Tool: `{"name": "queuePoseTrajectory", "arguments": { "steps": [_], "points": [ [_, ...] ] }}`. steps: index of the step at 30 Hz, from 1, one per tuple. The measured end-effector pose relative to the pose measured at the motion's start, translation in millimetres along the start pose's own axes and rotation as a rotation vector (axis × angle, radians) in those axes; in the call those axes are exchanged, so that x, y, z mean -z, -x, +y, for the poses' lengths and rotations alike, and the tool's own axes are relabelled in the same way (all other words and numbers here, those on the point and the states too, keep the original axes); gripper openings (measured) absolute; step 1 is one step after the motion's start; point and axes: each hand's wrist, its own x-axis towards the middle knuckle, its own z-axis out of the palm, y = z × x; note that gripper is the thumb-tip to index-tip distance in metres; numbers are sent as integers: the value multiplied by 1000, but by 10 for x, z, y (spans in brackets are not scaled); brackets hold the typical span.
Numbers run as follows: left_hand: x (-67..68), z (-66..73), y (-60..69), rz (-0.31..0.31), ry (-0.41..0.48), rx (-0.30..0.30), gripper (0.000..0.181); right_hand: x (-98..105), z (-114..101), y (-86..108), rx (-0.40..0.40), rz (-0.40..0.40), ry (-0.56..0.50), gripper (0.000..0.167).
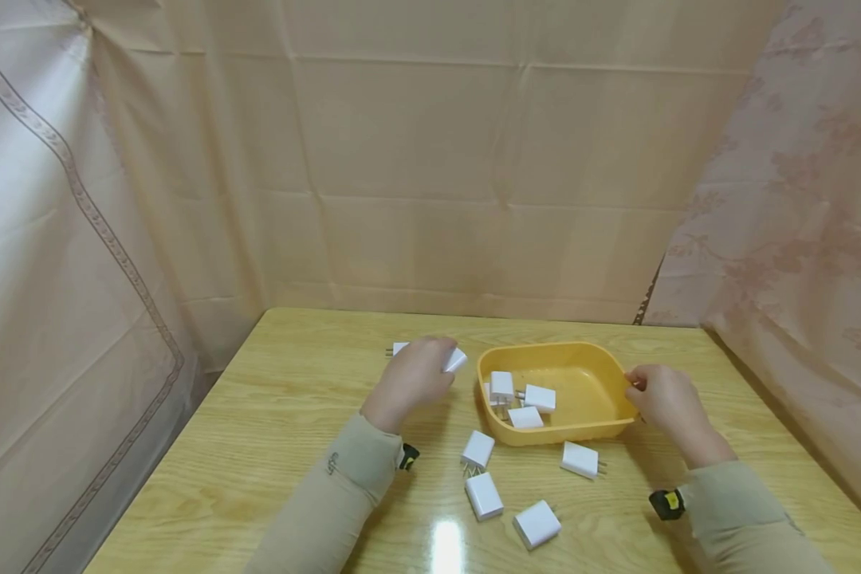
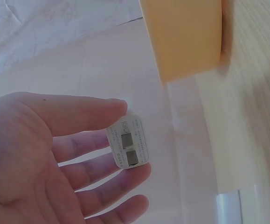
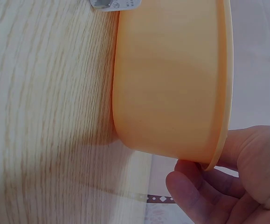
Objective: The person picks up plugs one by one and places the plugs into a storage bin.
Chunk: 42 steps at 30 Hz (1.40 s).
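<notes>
Near me, four chargers (image 1: 536, 524) lie on the surface (image 1: 258, 446). Farther right, my right hand's (image 1: 667, 405) fingers pinch the yellow tray's (image 1: 574, 433) rim; I should brace it. Left of the tray, my left hand's (image 1: 414, 372) fingers pinch another charger (image 1: 455, 361); I'd keep that grip light, clear of the rim. That charger is white, boxy, two dark ports showing.

the head view looks forward and down from the near side of the worktop (image 1: 258, 446), far enough back to take in both far corners. the left wrist view sits close to the left hand (image 2: 41, 170), the right wrist view close to the right hand (image 3: 260, 172), both low and turned sideways, and all three share the yellow tub (image 1: 574, 431).
</notes>
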Motion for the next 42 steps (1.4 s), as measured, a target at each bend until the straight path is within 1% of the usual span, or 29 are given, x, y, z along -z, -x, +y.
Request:
{"name": "queuePoseTrajectory", "arguments": {
  "steps": [8, 12, 16, 19, 25, 31, 35, 38, 42],
  "points": [
    [0, 16, -15, 3, -6, -16, 44, 3, -2, 8, 2, 3, 2, 31],
    [-5, 40, -21, -7, 13, -13, 47, 11, -3, 5, 3, 3, 0, 31],
    [-24, 70, -40, -17, 17, -29, 46, 10, -3, 5, 0, 2, -2, 31],
    [-47, 99, -60, -27, 22, -35, 45, 8, -2, 5, 2, 3, 0, 30],
    [-99, 176, -103, -57, 47, -29, 47, 11, -8, 4, -5, 1, -4, 31],
    [-161, 242, -165, -61, 20, -47, 47, 4, 0, 8, 4, 9, -4, 31],
    [-201, 278, -206, -69, 25, -43, 51, 3, 2, 16, 25, 23, 5, 30],
    [-227, 300, -225, -68, 26, -52, 53, 5, -2, 22, 33, 28, 7, 30],
    [-241, 339, -241, -72, 24, -64, 55, 4, -6, 23, 27, 22, 4, 30]
  ]
}}
